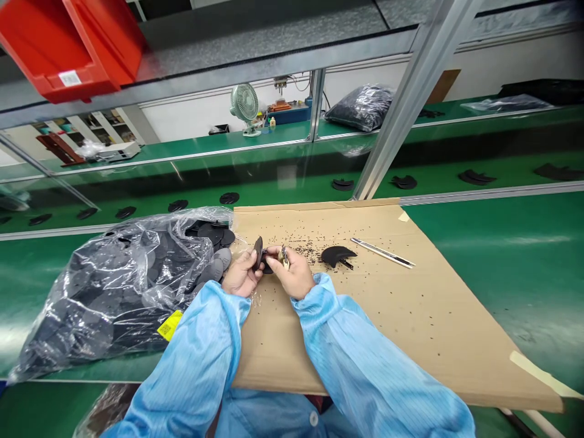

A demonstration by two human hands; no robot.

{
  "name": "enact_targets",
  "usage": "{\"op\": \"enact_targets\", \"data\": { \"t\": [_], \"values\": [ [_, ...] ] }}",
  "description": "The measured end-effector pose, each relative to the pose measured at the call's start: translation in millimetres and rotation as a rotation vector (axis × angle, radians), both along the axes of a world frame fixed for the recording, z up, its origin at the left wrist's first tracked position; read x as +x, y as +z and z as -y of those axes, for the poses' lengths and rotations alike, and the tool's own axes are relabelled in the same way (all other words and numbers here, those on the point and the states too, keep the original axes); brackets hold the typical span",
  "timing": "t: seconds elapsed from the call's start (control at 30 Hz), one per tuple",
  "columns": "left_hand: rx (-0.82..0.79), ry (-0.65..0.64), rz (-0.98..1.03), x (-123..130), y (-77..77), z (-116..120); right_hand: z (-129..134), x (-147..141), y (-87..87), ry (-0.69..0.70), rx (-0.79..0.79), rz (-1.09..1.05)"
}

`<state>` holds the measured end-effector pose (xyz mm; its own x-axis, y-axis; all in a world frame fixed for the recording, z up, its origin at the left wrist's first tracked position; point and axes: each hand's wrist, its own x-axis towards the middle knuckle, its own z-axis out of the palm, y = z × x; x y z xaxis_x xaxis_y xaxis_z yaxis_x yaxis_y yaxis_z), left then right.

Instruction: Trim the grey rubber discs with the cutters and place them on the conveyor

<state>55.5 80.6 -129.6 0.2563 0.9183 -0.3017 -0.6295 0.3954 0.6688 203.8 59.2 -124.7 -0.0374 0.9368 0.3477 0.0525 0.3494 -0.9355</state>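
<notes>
Left of the grip, a clear bag (118,261) is filled with dark discs (212,234). In the left hand (241,275), a thin black piece (258,250) is pinched edge-on; beside it, a small tool (285,258) is clasped by the right hand (293,277).

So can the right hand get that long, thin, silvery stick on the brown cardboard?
Probably yes: the long silvery stick lies uncovered, and the curved black piece between looks low enough to pass over. But the right hand holds a small yellowish tool, which may need putting down.
</notes>
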Motion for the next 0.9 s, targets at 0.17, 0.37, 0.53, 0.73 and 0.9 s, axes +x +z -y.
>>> {"op": "enact_targets", "data": {
  "t": [0.17, 0.37, 0.53, 0.73, 0.9],
  "values": [
    [-0.061, -0.105, 0.039, 0.1, 1.2, 2.6, 3.6, -1.1, 3.5, -0.11, 0.139, 0.133],
    [0.027, -0.133, 0.018, 1.6, 1.1, 4.4, 3.3, -0.2, 3.4, -0.142, 0.307, 0.224],
    [0.114, 0.008, -0.076, 7.6, 3.0, 6.4, 2.2, -5.5, -1.4, -0.211, 0.266, 0.186],
    [0.165, 0.394, -0.432, 21.6, 13.8, -16.8, -4.8, -7.4, -10.5, -0.449, 0.022, -0.049],
    [0.682, 0.498, -1.326, 25.9, 48.6, -97.4, -7.6, -7.4, -11.0, -0.488, -0.037, -0.145]
  ]
}}
